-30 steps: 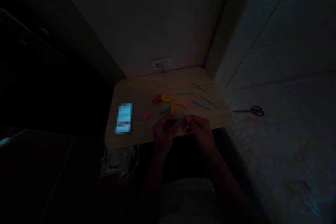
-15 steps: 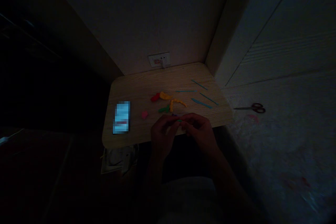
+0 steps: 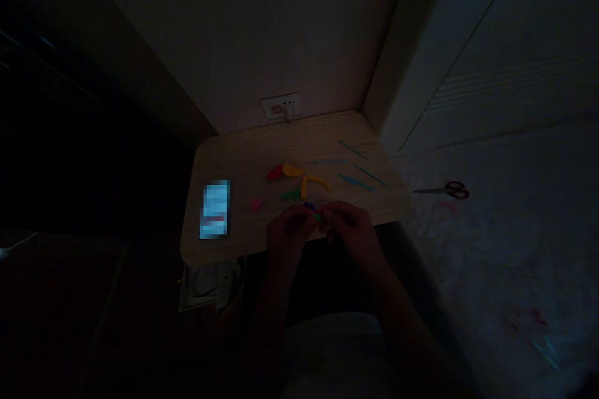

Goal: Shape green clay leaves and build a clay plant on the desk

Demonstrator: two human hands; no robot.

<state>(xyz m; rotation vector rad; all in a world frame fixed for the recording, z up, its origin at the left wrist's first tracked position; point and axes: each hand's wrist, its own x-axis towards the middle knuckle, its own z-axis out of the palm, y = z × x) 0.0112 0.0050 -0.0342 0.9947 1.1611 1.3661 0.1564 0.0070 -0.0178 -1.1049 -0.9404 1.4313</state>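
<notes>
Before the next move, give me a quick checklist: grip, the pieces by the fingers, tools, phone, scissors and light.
1. Green piece pinched between the fingertips of the left hand and right hand: ok.
2. Purple piece free of the fingers: cannot tell; it shows just beyond them, partly hidden.
3. Blue tools on the table: ok; four lie toward its right side.
4. Phone away from the hands: ok; it lies near the table's left edge.
5. Scissors on the table: not ok; they lie beyond its right edge.
6. Light for fine detail: not ok; the scene is very dim.
</notes>
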